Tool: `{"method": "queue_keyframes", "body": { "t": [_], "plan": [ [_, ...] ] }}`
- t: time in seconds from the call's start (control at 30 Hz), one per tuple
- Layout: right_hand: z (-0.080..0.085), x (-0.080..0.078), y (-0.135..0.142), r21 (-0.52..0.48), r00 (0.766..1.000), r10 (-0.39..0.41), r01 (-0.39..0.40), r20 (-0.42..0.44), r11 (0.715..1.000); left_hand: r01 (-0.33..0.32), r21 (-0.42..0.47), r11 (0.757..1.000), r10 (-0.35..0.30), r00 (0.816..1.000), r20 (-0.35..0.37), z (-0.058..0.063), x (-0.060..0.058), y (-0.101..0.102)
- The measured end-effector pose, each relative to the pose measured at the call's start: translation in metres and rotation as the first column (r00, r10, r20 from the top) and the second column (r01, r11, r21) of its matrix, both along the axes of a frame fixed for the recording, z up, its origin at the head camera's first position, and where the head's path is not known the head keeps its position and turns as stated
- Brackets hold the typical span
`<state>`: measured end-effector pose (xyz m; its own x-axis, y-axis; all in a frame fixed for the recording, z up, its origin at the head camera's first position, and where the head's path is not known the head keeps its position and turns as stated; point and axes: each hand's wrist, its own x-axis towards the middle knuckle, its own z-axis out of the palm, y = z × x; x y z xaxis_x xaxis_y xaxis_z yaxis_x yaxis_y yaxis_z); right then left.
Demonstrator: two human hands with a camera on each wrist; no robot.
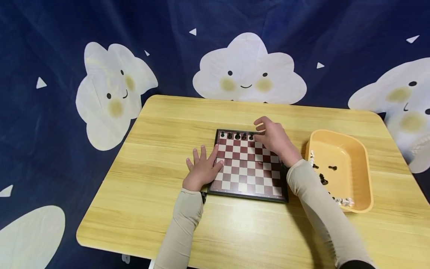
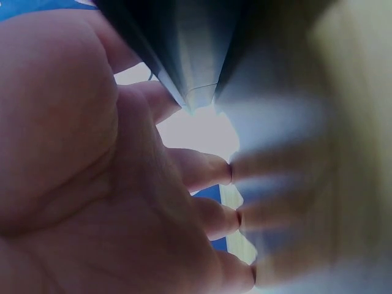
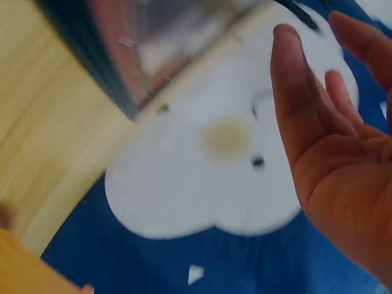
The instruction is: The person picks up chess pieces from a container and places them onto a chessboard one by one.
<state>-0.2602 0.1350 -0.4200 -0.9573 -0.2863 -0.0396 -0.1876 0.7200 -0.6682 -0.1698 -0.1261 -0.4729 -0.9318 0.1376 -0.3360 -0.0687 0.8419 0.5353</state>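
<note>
A chessboard (image 1: 246,175) with red-brown and white squares and a black frame lies on the table. Several black chess pieces (image 1: 237,136) stand along its far row, from the left corner. My left hand (image 1: 201,172) rests at the board's left edge, fingers spread, thumb on the squares; the left wrist view shows its palm (image 2: 122,177) beside the dark frame (image 2: 184,49). Over the far right part of the board is my right hand (image 1: 276,139), fingers and thumb apart, thumb close to the rightmost visible black piece (image 1: 251,136). It hides the squares beneath it.
A yellow-orange bin (image 1: 368,179) stands right of the board, with white pieces (image 1: 346,202) and black pieces (image 1: 323,179) lying loose inside. The wooden table (image 1: 151,164) extends around both. Behind it hangs a dark blue curtain (image 1: 174,22) with smiling clouds.
</note>
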Motion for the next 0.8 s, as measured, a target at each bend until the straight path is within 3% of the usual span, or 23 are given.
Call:
{"method": "queue_keyframes", "body": {
  "t": [0.2, 0.37, 0.5, 0.67, 0.73, 0.8],
  "plan": [
    [0.037, 0.037, 0.038, -0.111, 0.982, -0.142, 0.129, -0.122, 0.985, 0.006, -0.004, 1.0, -0.006, 1.0, 0.001, 0.001, -0.001, 0.002],
    [0.063, 0.071, 0.087, -0.177, 0.918, -0.345, 0.313, -0.197, 0.933, 0.007, 0.0, 1.0, -0.007, 1.0, 0.004, 0.0, -0.001, 0.002],
    [0.071, 0.092, 0.124, -0.276, 0.871, -0.475, 0.429, -0.124, 0.86, 0.009, 0.001, 1.0, -0.009, 1.0, 0.007, 0.0, -0.001, 0.002],
    [0.07, 0.105, 0.155, -0.349, 0.831, -0.556, 0.516, -0.017, 0.782, 0.001, -0.009, 1.0, -0.001, 1.0, 0.003, 0.001, 0.0, 0.001],
    [0.069, 0.106, 0.162, -0.351, 0.828, -0.561, 0.533, 0.027, 0.77, 0.002, -0.007, 1.0, -0.002, 1.0, 0.004, 0.002, 0.0, 0.001],
    [0.067, 0.107, 0.169, -0.322, 0.837, -0.541, 0.534, 0.077, 0.781, 0.006, 0.0, 1.0, -0.006, 1.0, 0.004, 0.001, -0.001, 0.001]
  ]
}}
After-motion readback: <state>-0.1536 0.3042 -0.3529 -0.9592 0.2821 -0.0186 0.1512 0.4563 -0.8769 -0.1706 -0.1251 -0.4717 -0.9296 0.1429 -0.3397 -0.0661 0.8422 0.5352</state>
